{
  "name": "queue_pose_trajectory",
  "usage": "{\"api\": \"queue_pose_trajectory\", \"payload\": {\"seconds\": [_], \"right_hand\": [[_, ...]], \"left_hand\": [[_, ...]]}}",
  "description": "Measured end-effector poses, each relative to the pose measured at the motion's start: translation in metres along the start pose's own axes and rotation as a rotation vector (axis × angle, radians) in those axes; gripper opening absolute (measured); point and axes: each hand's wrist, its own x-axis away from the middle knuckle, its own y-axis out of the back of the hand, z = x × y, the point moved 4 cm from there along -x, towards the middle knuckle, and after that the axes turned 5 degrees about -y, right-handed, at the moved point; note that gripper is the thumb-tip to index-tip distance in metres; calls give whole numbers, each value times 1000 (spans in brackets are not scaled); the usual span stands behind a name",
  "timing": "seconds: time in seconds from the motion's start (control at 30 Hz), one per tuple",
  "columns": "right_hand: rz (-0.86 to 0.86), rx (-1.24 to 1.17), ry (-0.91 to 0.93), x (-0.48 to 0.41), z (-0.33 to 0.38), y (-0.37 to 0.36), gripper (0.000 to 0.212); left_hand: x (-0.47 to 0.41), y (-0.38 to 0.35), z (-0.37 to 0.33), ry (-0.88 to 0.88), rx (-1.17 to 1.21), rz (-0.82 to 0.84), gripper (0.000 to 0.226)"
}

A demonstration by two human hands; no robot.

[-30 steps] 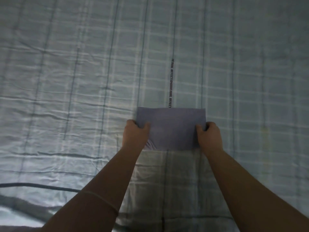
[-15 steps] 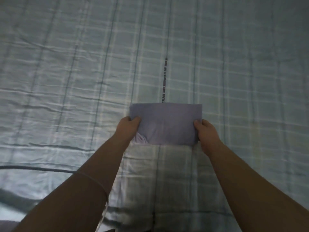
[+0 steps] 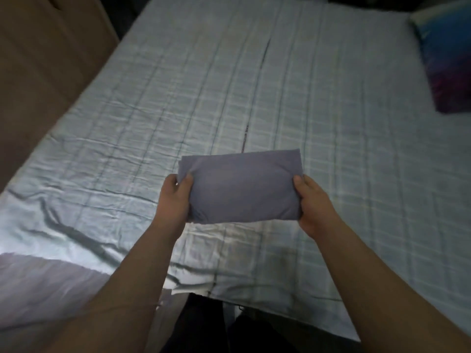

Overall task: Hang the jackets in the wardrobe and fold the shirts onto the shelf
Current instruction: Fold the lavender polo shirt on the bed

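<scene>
- Grey-violet folded shirt (image 3: pixel 242 189) is held over the pale checked bedsheet (image 3: pixel 254 98); left hand (image 3: pixel 175 197) and right hand (image 3: pixel 314 202) each clasp one end.
- Dark printed strip (image 3: pixel 246 133) on the sheet: lettering too blurred to read.
- Blue-purple pillow (image 3: pixel 448 59) is cut off at the right.

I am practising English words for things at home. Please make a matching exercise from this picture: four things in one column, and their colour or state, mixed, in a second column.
Column one:
1. folded shirt
2. left hand
3. pillow
4. bedsheet

Column two:
A. pale, checked, wrinkled
B. blue and purple, at the far right
C. greyish purple, held in the air
D. grips the shirt's left end

Pairs: 1-C, 2-D, 3-B, 4-A
</scene>
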Motion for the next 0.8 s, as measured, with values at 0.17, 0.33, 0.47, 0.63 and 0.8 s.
{"api": "queue_pose_trajectory", "payload": {"seconds": [0.17,0.33,0.47,0.63,0.8], "right_hand": [[111,-17,174,85,76,-42,21],[318,8,377,158,156,-124,21],[577,19,417,217,196,-208,23],[819,30,407,277,187,-325,30],[1029,80,332,345,133,-452,24]], "left_hand": [[76,61,-99,-272,2,-129,27],[133,151,-182,-440,104,-345,22],[179,241,-212,-519,196,-524,24],[245,353,-212,-559,238,-757,15],[307,467,-179,-554,167,-1078,12]]}}
